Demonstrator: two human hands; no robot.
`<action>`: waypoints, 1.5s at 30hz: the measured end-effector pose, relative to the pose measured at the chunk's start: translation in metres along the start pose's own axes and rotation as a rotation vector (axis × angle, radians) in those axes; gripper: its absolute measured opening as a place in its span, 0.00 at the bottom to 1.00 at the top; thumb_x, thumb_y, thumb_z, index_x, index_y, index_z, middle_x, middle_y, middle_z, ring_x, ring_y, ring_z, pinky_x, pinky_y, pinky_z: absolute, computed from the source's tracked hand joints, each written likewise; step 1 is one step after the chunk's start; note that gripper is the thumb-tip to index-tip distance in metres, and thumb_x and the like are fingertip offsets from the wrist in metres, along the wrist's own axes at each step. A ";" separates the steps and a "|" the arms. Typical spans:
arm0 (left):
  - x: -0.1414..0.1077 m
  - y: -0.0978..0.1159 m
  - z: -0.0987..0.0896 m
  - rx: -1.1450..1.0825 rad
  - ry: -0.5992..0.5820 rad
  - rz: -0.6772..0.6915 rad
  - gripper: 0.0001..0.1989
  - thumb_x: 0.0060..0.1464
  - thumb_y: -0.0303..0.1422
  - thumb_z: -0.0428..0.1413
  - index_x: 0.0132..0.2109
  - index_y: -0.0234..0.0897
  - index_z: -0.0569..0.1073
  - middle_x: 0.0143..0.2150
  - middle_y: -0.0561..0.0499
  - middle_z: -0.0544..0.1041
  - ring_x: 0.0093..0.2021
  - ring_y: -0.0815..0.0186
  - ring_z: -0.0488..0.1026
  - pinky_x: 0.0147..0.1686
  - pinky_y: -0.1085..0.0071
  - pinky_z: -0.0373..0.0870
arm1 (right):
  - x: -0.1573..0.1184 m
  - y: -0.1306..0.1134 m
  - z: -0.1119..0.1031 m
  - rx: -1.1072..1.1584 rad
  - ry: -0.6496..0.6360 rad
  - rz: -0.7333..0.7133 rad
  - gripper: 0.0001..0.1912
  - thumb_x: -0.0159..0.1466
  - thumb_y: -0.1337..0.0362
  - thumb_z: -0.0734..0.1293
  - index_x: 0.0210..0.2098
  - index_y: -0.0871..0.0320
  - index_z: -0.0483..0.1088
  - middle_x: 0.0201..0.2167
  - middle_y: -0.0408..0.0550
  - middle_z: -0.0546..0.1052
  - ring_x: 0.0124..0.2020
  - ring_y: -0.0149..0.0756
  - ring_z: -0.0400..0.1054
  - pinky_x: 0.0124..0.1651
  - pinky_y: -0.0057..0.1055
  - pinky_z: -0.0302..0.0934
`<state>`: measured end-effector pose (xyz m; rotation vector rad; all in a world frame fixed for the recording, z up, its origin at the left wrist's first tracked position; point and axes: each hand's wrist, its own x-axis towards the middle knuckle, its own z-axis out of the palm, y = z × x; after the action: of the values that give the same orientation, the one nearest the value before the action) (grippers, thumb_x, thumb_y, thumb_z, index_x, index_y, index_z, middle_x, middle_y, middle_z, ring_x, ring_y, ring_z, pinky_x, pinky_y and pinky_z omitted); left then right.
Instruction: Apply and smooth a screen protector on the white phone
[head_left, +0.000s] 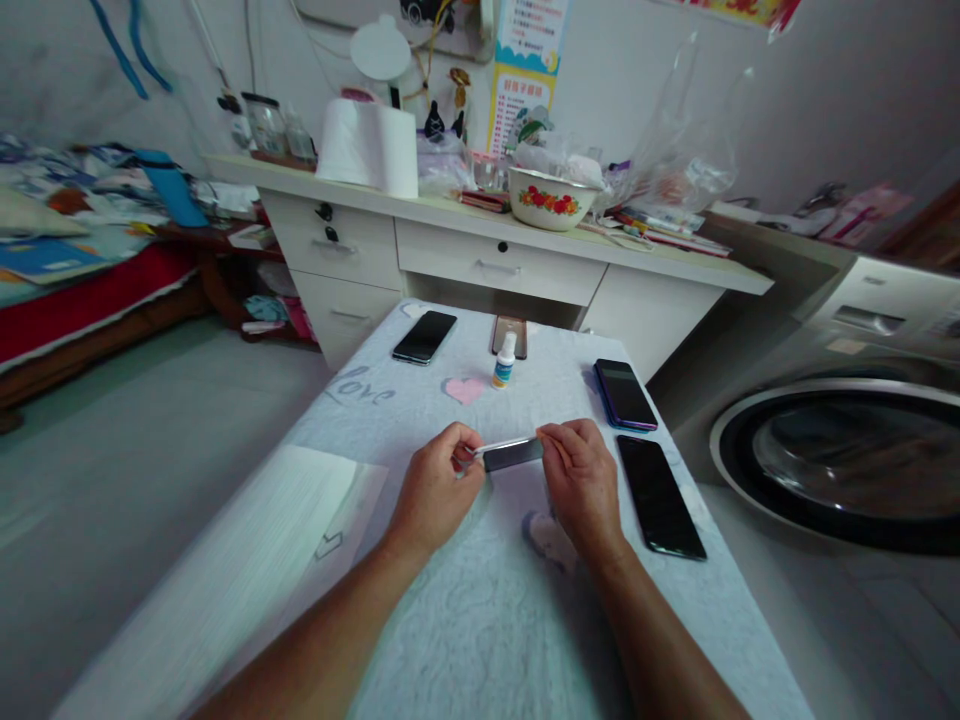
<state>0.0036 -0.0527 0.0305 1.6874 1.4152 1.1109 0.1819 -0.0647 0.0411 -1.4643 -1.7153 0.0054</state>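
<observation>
Over the middle of the table, a small smartphone [514,455] with a dark face and a pale strip along its upper edge is held between both hands. My left hand [442,480] pinches its left end, and my right hand [579,475] grips the right end, fingers closed. I cannot make out whether the pale strip is a case or a separate piece. Beyond the hands stands a small white spray bottle [504,362] with a blue and yellow label. Just behind the bottle lies a brown phone case [511,335]. A black phone [660,497] rests right of my right hand.
A stack of phones [625,394] lies at the table's right edge, another phone [424,337] at the far left. White paper [247,560] covers the near left side. Past the table is a white desk [480,255]; a washing machine [847,400] stands right.
</observation>
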 end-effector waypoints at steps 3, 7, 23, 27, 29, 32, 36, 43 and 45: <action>0.000 0.000 0.000 -0.001 0.000 -0.002 0.05 0.48 0.28 0.52 0.34 0.38 0.70 0.28 0.56 0.72 0.30 0.69 0.70 0.31 0.74 0.65 | -0.002 -0.006 0.003 0.023 -0.028 -0.021 0.10 0.66 0.67 0.61 0.40 0.58 0.74 0.33 0.47 0.68 0.34 0.33 0.65 0.38 0.29 0.62; 0.000 -0.002 0.001 -0.003 0.001 -0.003 0.04 0.48 0.28 0.52 0.34 0.38 0.69 0.27 0.56 0.72 0.29 0.69 0.70 0.31 0.74 0.65 | -0.005 -0.010 0.007 0.053 -0.070 -0.044 0.10 0.66 0.67 0.60 0.41 0.57 0.74 0.34 0.47 0.68 0.35 0.33 0.65 0.38 0.29 0.62; 0.000 -0.002 0.003 -0.076 -0.014 -0.002 0.02 0.49 0.28 0.54 0.33 0.37 0.70 0.28 0.55 0.72 0.29 0.70 0.69 0.32 0.74 0.64 | -0.012 -0.025 0.019 0.078 -0.164 -0.218 0.14 0.66 0.68 0.60 0.46 0.52 0.73 0.35 0.47 0.68 0.35 0.33 0.63 0.36 0.27 0.61; 0.000 -0.001 0.002 -0.059 -0.013 0.013 0.02 0.49 0.28 0.53 0.33 0.37 0.70 0.29 0.55 0.73 0.30 0.69 0.70 0.32 0.74 0.65 | -0.011 -0.026 0.019 0.065 -0.178 -0.241 0.14 0.66 0.68 0.60 0.46 0.52 0.74 0.35 0.47 0.68 0.34 0.33 0.63 0.36 0.28 0.61; -0.001 -0.002 0.002 -0.051 -0.006 0.016 0.01 0.50 0.28 0.53 0.33 0.38 0.70 0.29 0.55 0.73 0.30 0.69 0.70 0.32 0.74 0.65 | -0.010 -0.025 0.017 0.061 -0.181 -0.245 0.14 0.66 0.68 0.60 0.46 0.52 0.74 0.35 0.48 0.68 0.34 0.34 0.63 0.36 0.28 0.61; -0.001 -0.003 0.002 -0.051 -0.006 0.016 0.01 0.50 0.29 0.54 0.33 0.38 0.70 0.29 0.56 0.73 0.30 0.69 0.70 0.32 0.74 0.64 | -0.009 -0.022 0.013 0.050 -0.172 -0.213 0.14 0.65 0.69 0.60 0.44 0.54 0.74 0.35 0.48 0.68 0.34 0.34 0.64 0.36 0.28 0.61; -0.001 -0.002 0.002 -0.029 -0.012 -0.004 0.02 0.50 0.29 0.54 0.33 0.38 0.70 0.28 0.56 0.73 0.29 0.69 0.70 0.31 0.74 0.64 | -0.006 -0.014 0.007 0.019 -0.135 -0.146 0.13 0.64 0.69 0.60 0.43 0.54 0.75 0.34 0.47 0.68 0.34 0.33 0.64 0.36 0.27 0.61; -0.001 0.000 0.001 0.002 -0.013 -0.019 0.03 0.50 0.30 0.54 0.34 0.38 0.70 0.28 0.56 0.73 0.29 0.69 0.69 0.29 0.75 0.62 | -0.001 0.001 -0.003 -0.057 -0.069 -0.071 0.11 0.64 0.68 0.61 0.39 0.56 0.75 0.32 0.46 0.69 0.33 0.33 0.65 0.36 0.28 0.61; -0.001 -0.001 0.001 -0.010 -0.014 -0.020 0.03 0.50 0.30 0.54 0.34 0.38 0.70 0.28 0.56 0.73 0.29 0.69 0.69 0.29 0.75 0.61 | 0.001 0.004 -0.005 -0.083 -0.036 -0.056 0.11 0.63 0.68 0.61 0.38 0.56 0.75 0.31 0.46 0.69 0.32 0.33 0.65 0.37 0.29 0.61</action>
<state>0.0044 -0.0534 0.0286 1.6676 1.4122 1.0921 0.1887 -0.0655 0.0428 -1.4838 -1.8041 -0.0709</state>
